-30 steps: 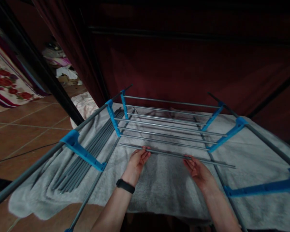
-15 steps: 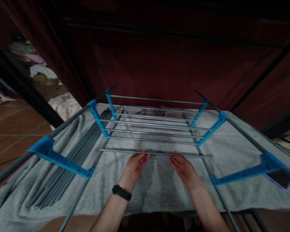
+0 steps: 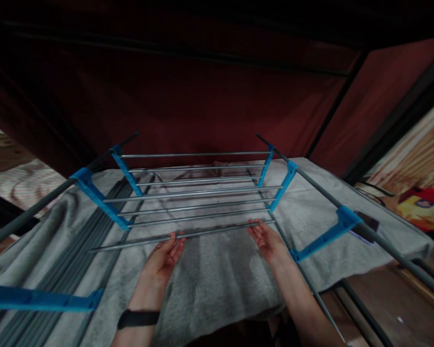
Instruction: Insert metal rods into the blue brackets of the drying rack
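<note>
A thin grey metal rod (image 3: pixel 217 231) lies across both my hands, in front of a partly built rack. My left hand (image 3: pixel 168 253), below a black wristband, pinches it left of its middle. Near its right end my right hand (image 3: pixel 265 236) holds it between thumb and fingers. Beyond, several metal rungs (image 3: pixel 198 193) span pairs of blue plastic brackets (image 3: pixel 97 196) on the left and right side rails. The nearest right bracket (image 3: pixel 325 238) and nearest left bracket (image 3: pixel 39 298) carry no rung between them.
Several loose grey tubes (image 3: pixel 68 260) lie on the grey blanket (image 3: pixel 217 284) at left. A phone-like dark object (image 3: pixel 365 226) rests at right under the side rail (image 3: pixel 318 185). A dark red panel (image 3: pixel 202 106) stands behind. A red and yellow package (image 3: pixel 423 205) is far right.
The view has turned to the right. My hands are farther apart on the rod, the right one now near its right end, and the rod's left end sticks out farther past the left rail.
</note>
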A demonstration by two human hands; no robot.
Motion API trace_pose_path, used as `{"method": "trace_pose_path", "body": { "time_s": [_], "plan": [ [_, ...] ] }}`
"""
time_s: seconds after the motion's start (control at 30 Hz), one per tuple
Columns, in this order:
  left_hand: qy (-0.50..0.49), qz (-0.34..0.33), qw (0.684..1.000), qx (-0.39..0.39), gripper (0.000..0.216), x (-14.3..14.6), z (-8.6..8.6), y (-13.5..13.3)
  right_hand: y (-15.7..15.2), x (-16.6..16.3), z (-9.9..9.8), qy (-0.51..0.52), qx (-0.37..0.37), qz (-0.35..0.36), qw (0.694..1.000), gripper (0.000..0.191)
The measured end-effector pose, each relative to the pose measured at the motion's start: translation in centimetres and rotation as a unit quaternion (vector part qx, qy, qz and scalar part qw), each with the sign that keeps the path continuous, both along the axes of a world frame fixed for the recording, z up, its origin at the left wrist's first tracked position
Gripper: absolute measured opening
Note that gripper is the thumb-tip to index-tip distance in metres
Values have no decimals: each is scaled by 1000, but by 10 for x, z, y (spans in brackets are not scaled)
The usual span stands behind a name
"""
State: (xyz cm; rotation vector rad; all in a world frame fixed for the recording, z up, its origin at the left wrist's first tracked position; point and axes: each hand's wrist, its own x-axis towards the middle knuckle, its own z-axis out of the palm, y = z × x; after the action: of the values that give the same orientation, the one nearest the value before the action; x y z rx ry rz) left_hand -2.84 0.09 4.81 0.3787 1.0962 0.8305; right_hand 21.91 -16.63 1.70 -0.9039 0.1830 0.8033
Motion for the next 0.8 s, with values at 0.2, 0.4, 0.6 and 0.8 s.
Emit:
{"method": "trace_pose_path", "body": {
  "time_s": [0.2, 0.4, 0.6, 0.8],
  "plan": [
    [5, -5, 1000, 2, 26, -1, -3, 4, 0, 3, 5, 17, 0, -30, 999, 25],
    [-17, -10, 1000, 4, 23, -2, -4, 5, -1, 6, 4, -8, 14, -56, 998, 25],
    [-8, -6, 1000, 11, 27, -3, -2, 9, -1, 8, 0, -25, 18, -65, 997, 19],
    [-5, -6, 1000, 8, 27, -4, -1, 11, -3, 13, 3, -23, -4, -80, 997, 10]
  ]
}}
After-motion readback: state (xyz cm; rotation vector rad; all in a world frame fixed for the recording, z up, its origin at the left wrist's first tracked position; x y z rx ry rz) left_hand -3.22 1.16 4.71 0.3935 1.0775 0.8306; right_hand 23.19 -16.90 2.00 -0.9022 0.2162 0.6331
